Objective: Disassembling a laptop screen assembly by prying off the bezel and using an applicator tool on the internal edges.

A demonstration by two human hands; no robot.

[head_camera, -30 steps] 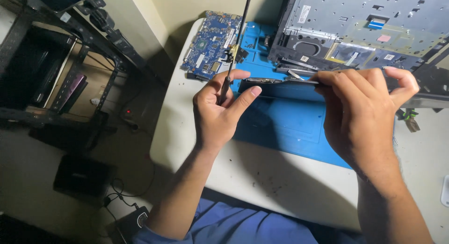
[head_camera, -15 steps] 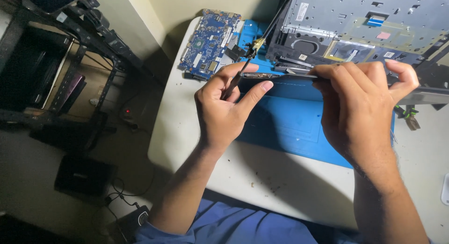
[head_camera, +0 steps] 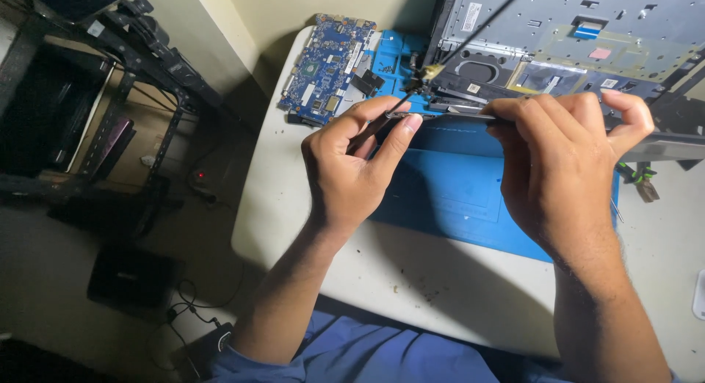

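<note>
My left hand pinches the left end of a slim dark metal strip between thumb and fingers. My right hand grips the same strip at its right end. From the left end a thin black rod slants up to the right, with a small brass-coloured piece on it. Both hands hover over a blue work mat on the white table. Just behind them lies an opened grey laptop chassis.
A blue circuit board lies at the mat's far left corner, next to a blue screw tray. Small pliers with green handles rest at the right. A dark metal rack stands left of the table, with a black box and cables on the floor.
The thin black rod has swung from nearly upright to leaning far right. Both hands have kept their grip on the strip and stayed almost in place.
</note>
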